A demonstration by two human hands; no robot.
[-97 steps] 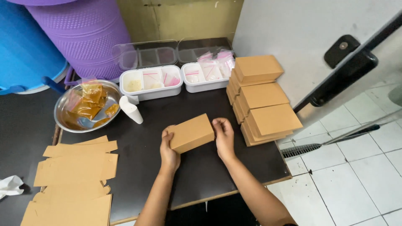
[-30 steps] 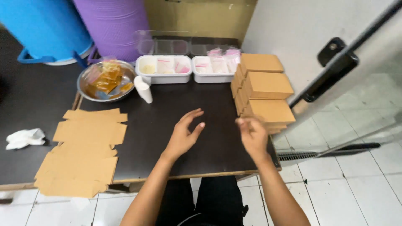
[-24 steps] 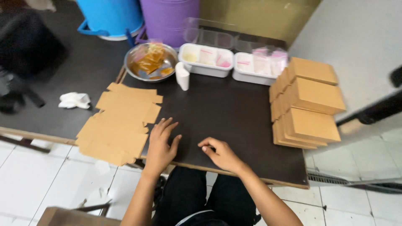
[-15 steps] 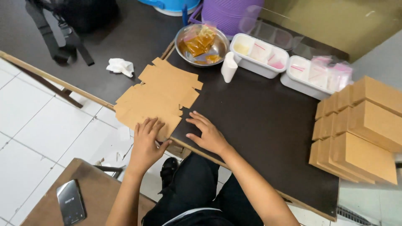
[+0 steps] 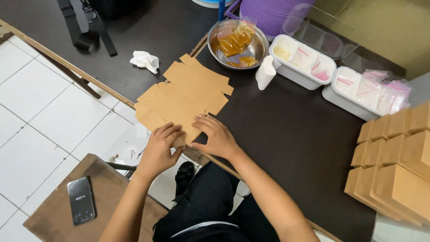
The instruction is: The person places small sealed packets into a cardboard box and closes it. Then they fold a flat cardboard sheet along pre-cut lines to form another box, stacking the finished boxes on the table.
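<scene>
In the head view, a stack of flat brown cardboard box blanks (image 5: 186, 96) is seen left of centre, lying at the near edge of a dark table (image 5: 286, 134). The left hand (image 5: 159, 150) is laid on the lowest corner of the stack, in the lower middle of the frame, with its fingers (image 5: 168, 131) held close together and curled over the cardboard edge. The right hand (image 5: 218, 136) is placed just beside it to the right, its fingers spread and its fingertips pressed onto the topmost blank; whether a sheet is pinched between thumb and fingers cannot be told. In the upper middle of the frame, a round metal bowl (image 5: 238, 42) filled with clear bags of amber pieces is set, and a small white cup-like container (image 5: 265, 73) is found just right of it. Two white rectangular trays (image 5: 331, 78) with small sachets are lined up towards the upper right, and a clear plastic lid (image 5: 320, 31) is seen behind them. Finished brown cardboard boxes (image 5: 396, 166) are piled at the right edge. A crumpled white tissue (image 5: 144, 59) is seen in the upper left on the dark surface. A black smartphone (image 5: 81, 200) is laid on a brown wooden stool (image 5: 53, 219) in the lower left, above a white tiled floor (image 5: 40, 112).
</scene>
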